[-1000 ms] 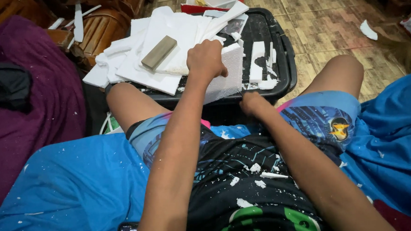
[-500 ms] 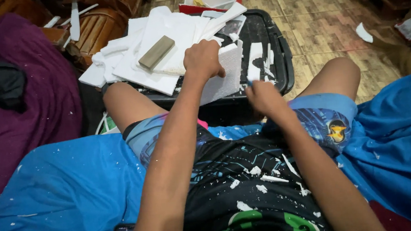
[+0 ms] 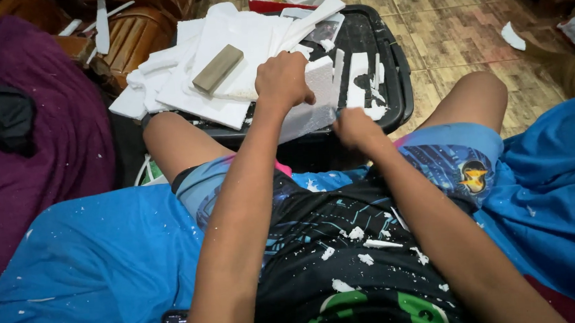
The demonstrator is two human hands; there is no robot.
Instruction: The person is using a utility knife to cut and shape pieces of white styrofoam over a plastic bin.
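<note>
Left hand [image 3: 284, 82] clamped on the white foam block [image 3: 310, 103], held at the near rim of the black tray [image 3: 389, 75]. Right hand [image 3: 354, 125] back up at the block's lower corner, fingers closed, maybe on a small tool, hard to tell. Moved from lap to foam, ready for more cutting.

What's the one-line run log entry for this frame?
left hand: grips white foam block | right hand: closed at block's lower edge, contents hidden | black tray: holds foam scraps | grey sanding block: on foam sheets
</note>
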